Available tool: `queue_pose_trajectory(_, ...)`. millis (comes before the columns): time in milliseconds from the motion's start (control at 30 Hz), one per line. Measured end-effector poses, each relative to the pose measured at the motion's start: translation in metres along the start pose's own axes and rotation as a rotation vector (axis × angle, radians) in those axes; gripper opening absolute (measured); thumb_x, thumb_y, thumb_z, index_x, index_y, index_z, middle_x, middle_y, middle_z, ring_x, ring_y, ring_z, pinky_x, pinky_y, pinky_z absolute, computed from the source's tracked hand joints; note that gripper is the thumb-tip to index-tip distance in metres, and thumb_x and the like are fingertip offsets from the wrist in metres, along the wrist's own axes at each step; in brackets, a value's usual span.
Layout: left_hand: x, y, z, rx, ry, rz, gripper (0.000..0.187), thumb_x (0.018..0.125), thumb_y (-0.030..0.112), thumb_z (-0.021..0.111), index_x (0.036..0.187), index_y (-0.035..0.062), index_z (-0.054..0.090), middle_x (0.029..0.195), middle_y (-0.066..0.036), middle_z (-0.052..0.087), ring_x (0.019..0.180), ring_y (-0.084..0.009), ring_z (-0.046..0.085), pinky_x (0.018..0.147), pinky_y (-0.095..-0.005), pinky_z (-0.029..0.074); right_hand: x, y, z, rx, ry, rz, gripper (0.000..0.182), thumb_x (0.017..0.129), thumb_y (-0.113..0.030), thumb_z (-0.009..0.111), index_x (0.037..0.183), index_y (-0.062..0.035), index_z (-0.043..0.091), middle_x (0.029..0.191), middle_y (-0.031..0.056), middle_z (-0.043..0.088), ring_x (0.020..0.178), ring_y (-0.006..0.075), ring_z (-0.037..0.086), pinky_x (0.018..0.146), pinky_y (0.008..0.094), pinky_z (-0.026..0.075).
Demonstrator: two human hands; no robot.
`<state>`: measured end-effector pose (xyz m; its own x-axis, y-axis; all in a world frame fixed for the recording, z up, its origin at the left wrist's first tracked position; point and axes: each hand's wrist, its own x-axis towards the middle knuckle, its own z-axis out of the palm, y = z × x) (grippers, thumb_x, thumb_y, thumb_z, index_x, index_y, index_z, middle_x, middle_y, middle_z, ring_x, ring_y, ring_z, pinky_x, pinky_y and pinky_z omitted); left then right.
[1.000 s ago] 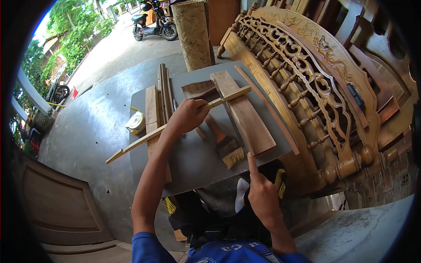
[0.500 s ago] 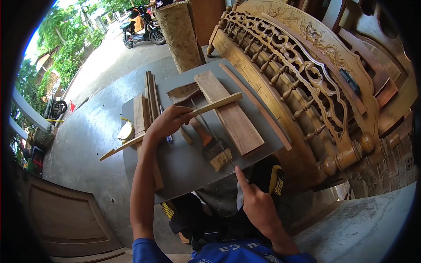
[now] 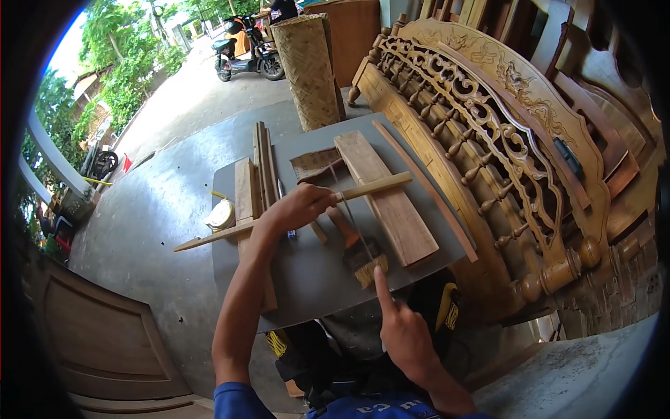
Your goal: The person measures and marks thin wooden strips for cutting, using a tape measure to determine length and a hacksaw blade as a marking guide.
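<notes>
My left hand [image 3: 301, 207] grips a narrow pale wooden strip [image 3: 377, 187] that lies crosswise over the table, its left end [image 3: 199, 241] reaching past the edge. My right hand [image 3: 408, 339] is closed with its index finger stretched along a thin, long metal tool [image 3: 354, 225]; its grip end is hidden in the palm. The tool crosses the strip just beside my left fingers. Below it on the grey table [image 3: 314, 279] lies a paintbrush [image 3: 363, 257], partly covered by the tool and finger. A flat wooden board [image 3: 398, 216] rests under the strip's right part.
A tape measure [image 3: 220, 215], stacked wooden pieces [image 3: 262, 167], a blue marker [image 3: 292, 233] and brown sandpaper [image 3: 314, 165] lie on the table. A curved wooden strip [image 3: 426, 185] runs along its right side. Carved bed panels [image 3: 488, 146] stand close on the right; a rolled woven mat [image 3: 307, 73] stands behind.
The whole view has shifted, so the table appears lower and further right. Relative to the table, my right hand and the metal tool have moved forward across the strip. My left hand keeps its grip.
</notes>
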<state>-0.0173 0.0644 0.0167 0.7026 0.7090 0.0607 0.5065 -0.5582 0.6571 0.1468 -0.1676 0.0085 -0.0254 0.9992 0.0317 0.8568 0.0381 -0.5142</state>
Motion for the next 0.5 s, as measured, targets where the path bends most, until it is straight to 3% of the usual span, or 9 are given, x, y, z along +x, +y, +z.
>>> queue_pose_trajectory(133, -0.002, 0.001, 0.002, 0.131, 0.066, 0.08, 0.024, 0.09, 0.017, 0.046, 0.084, -0.0038, 0.057, 0.064, -0.018, 0.052, 0.058, -0.0267, 0.049, 0.059, -0.0358, 0.04, 0.03, -0.007, -0.005, -0.05, 0.008, -0.016, 0.072, 0.075, 0.003, 0.049, 0.139, -0.0086, 0.018, 0.064, 0.0191, 0.057, 0.062, 0.0346, 0.062, 0.056, 0.0414, 0.051)
queue_pose_trajectory(167, -0.001, 0.003, 0.004, 0.076, 0.143, 0.025, 0.025, 0.086, 0.017, 0.049, 0.076, -0.0046, 0.057, 0.069, -0.023, 0.055, 0.067, -0.0401, 0.053, 0.061, -0.0432, 0.041, 0.038, -0.009, -0.005, -0.041, 0.007, -0.005, 0.072, 0.075, 0.003, 0.048, 0.139, -0.0087, 0.018, 0.064, 0.0199, 0.057, 0.062, 0.0353, 0.062, 0.056, 0.0419, 0.051)
queue_pose_trajectory(267, 0.001, -0.009, 0.01, 0.161, 0.232, 0.122, 0.023, 0.087, 0.016, 0.048, 0.078, -0.0042, 0.055, 0.068, -0.021, 0.054, 0.061, -0.0363, 0.052, 0.06, -0.0406, 0.041, 0.048, -0.015, -0.012, -0.035, 0.006, 0.012, 0.07, 0.076, 0.003, 0.047, 0.139, -0.009, 0.018, 0.068, 0.0222, 0.058, 0.064, 0.0372, 0.061, 0.058, 0.0442, 0.05)
queue_pose_trajectory(400, -0.005, 0.012, 0.022, 0.495, 0.372, 0.008, 0.021, 0.085, 0.019, 0.05, 0.075, 0.0009, 0.055, 0.068, -0.016, 0.058, 0.066, -0.0349, 0.058, 0.058, -0.0438, 0.046, 0.021, -0.032, -0.043, 0.004, 0.105, 0.11, 0.055, 0.083, 0.0, 0.043, 0.135, -0.0056, 0.025, 0.071, 0.0249, 0.059, 0.072, 0.0412, 0.059, 0.06, 0.0506, 0.045)
queue_pose_trajectory(433, -0.003, 0.014, 0.023, 0.5, 0.348, 0.023, 0.02, 0.085, 0.019, 0.051, 0.075, 0.0017, 0.055, 0.068, -0.015, 0.058, 0.066, -0.0341, 0.058, 0.058, -0.0436, 0.046, 0.007, -0.032, -0.05, 0.085, 0.155, 0.176, 0.052, 0.086, -0.005, 0.042, 0.135, -0.0058, 0.024, 0.081, 0.0251, 0.06, 0.074, 0.0408, 0.059, 0.065, 0.0479, 0.048)
queue_pose_trajectory(500, 0.001, 0.016, 0.023, 0.489, 0.286, 0.043, 0.017, 0.083, 0.018, 0.052, 0.075, 0.0034, 0.056, 0.067, -0.014, 0.059, 0.065, -0.0326, 0.059, 0.058, -0.0433, 0.047, -0.009, -0.022, -0.064, 0.034, 0.397, 0.072, 0.044, 0.089, -0.009, 0.04, 0.131, -0.0033, 0.031, 0.084, 0.0257, 0.059, 0.076, 0.0416, 0.058, 0.065, 0.047, 0.047)
